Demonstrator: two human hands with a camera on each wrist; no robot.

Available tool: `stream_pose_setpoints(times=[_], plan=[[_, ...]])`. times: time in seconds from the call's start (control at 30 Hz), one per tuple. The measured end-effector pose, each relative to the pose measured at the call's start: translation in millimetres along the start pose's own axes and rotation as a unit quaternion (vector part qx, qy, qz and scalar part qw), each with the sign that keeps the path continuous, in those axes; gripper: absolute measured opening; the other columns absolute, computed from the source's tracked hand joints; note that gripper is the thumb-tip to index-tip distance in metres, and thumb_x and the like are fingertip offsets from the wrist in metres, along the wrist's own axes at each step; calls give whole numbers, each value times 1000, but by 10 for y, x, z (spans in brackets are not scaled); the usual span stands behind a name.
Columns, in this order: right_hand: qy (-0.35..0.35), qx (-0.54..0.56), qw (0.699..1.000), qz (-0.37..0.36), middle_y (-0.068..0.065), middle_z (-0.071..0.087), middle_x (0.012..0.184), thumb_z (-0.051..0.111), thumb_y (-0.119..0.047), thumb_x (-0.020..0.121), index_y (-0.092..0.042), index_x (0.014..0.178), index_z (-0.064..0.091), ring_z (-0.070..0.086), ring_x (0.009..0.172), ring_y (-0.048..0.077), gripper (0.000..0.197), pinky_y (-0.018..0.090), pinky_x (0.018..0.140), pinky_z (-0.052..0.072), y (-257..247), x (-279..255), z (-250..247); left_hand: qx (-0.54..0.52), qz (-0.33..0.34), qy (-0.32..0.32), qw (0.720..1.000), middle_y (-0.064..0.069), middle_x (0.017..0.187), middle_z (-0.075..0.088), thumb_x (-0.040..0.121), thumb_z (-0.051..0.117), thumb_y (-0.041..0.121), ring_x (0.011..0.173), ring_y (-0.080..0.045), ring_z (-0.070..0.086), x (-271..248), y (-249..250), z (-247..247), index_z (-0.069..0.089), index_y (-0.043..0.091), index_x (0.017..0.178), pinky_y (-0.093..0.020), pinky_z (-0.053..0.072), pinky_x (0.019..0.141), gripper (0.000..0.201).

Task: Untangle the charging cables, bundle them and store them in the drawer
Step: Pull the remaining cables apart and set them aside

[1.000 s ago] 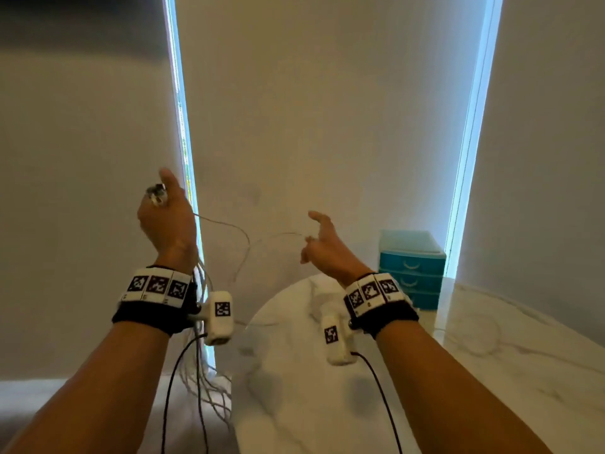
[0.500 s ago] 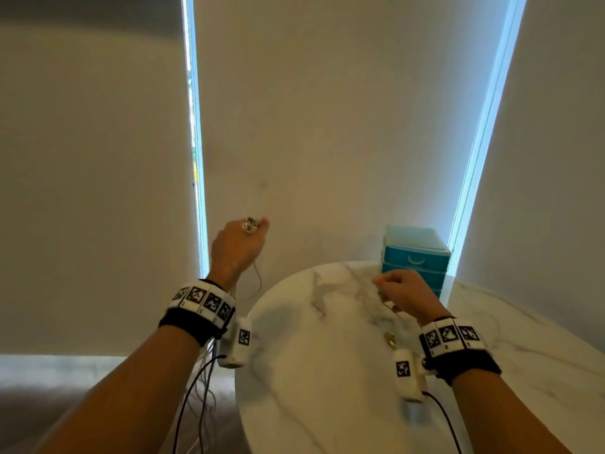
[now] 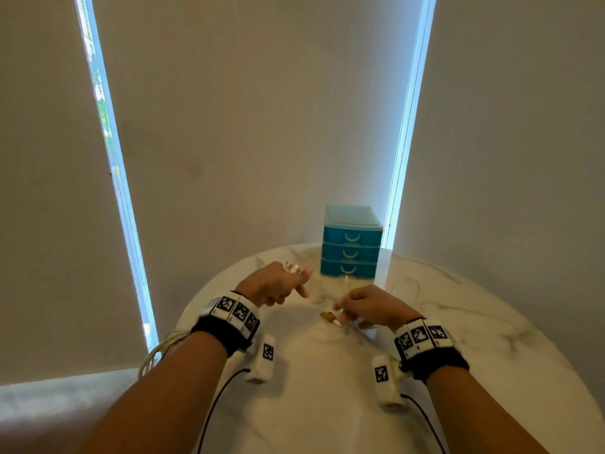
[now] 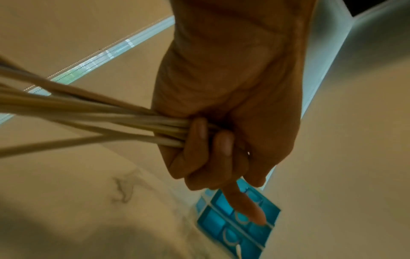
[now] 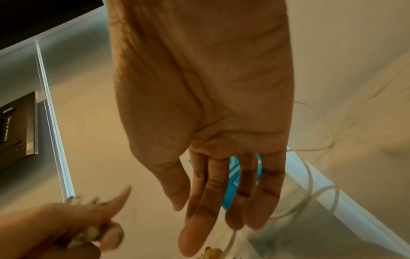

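Pale blinds with two bright slits of daylight back a round marble table (image 3: 327,404), seen from the person's own head, with both forearms reaching over it.

Left hand (image 3: 271,286) hovers above the far left part of the table with its fingers curled round a bunch of white cables (image 4: 88,121); the wrist view shows several strands gathered in the fist and fanning out to the left, while the index finger sticks out straight. Plug ends (image 3: 292,267) poke up past the knuckles. The loose lengths (image 3: 160,348) hang off the near left edge of the table, so this grip seems meant to keep the ends together while the rest is sorted.

Right hand (image 3: 370,308) is just to the right, low over the table. From the head view it seems to pinch something thin at its fingertips, beside a small yellowish item (image 3: 326,316) on the marble; what that is cannot be told. The wrist view shows the fingers (image 5: 233,192) nearly straight, with a white cable (image 5: 310,189) looping past them, so whether it truly holds anything is unclear.

Beyond both hands, at the far edge, stands a blue three-drawer chest (image 3: 352,244), all drawers closed. No cable is in it yet; bundling looks unfinished, and a drawer must be opened before storing.
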State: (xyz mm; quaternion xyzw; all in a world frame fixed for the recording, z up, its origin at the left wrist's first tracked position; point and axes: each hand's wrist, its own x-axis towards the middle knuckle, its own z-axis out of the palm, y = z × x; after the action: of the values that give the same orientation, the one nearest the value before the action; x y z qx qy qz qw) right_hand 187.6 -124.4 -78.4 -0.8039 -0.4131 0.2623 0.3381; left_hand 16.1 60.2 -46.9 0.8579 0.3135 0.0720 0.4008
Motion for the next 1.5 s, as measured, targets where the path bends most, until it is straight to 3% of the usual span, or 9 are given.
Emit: stream_pose_setpoints(times=[0.13, 0.27, 0.47, 0.77, 0.97, 1.07, 1.2, 1.33, 1.5], plan=[[-55, -9, 998, 4, 1, 82, 99, 70, -23, 103, -19, 113, 76, 79, 95, 14, 13, 33, 98, 62, 98, -145, -33, 40, -12, -4, 999, 1, 71, 49, 101, 51, 71, 62, -16, 43, 102, 10, 265, 83, 21, 84, -26, 37, 54, 62], [-96, -1, 995, 10, 7, 83, 103, 71, -21, 102, -12, 118, 76, 78, 84, 11, 18, 25, 80, 62, 97, -306, -29, 50, 8, 49, 998, -2, 74, 58, 99, 61, 64, 64, -17, 52, 213, 17, 366, 83, 20, 91, -27, 43, 57, 50], [255, -15, 967, -22, 2, 73, 79, 70, -29, 99, -12, 85, 73, 72, 80, 22, 22, 33, 71, 61, 174, 192, -72, 93, -40, -19, 995, -1, 64, 52, 83, 82, 62, 55, -14, 43, 326, -18, 536, 67, 13, 88, -23, 33, 49, 51], [155, -178, 970, 64, 7, 74, 110, 83, -22, 87, -11, 110, 74, 73, 101, 25, 26, 41, 94, 64, -14, 518, 221, -140, 18, 68, 988, 4, 53, 44, 93, 78, 38, 48, -12, 38, 307, -36, 306, 78, 6, 102, -22, 30, 45, 34], [233, 124, 952, -156, -9, 77, 92, 81, -26, 95, -24, 96, 81, 69, 74, 2, 2, 14, 71, 56, -354, -14, 340, -538, 20, 134, 832, 8, 57, 32, 89, 79, 60, 45, -7, 26, 226, -91, 51, 65, 12, 99, -19, 25, 39, 51], [186, 129, 955, -194, -9, 78, 95, 81, -28, 95, -27, 100, 82, 72, 76, 5, 5, 19, 74, 60, -572, -208, 500, -612, 51, 103, 782, 7, 63, 27, 74, 81, 77, 49, -6, 24, 160, -96, -20, 56, 21, 90, -18, 27, 39, 64], [125, 56, 967, -215, -12, 81, 98, 83, -31, 94, -29, 99, 84, 73, 85, 10, 6, 20, 81, 60, -722, -216, 618, -569, 76, 86, 814, 4, 66, 31, 71, 87, 74, 55, -9, 27, 68, -18, -12, 50, 25, 78, -24, 31, 53, 62], [122, 10, 969, -213, -15, 79, 92, 82, -34, 94, -30, 101, 85, 66, 78, -2, 9, 14, 71, 52, -716, -217, 590, -469, 60, 128, 872, 4, 65, 57, 81, 94, 31, 52, -8, 48, 80, 35, 47, 66, 16, 96, -25, 45, 55, 35], [142, 25, 972, -186, -15, 77, 104, 81, -33, 96, -30, 112, 80, 70, 95, 8, 17, 24, 84, 61, -572, -270, 437, -438, 78, 195, 874, 6, 60, 58, 102, 73, 21, 56, -11, 48, 93, 121, 36, 70, 15, 92, -25, 44, 51, 12]])
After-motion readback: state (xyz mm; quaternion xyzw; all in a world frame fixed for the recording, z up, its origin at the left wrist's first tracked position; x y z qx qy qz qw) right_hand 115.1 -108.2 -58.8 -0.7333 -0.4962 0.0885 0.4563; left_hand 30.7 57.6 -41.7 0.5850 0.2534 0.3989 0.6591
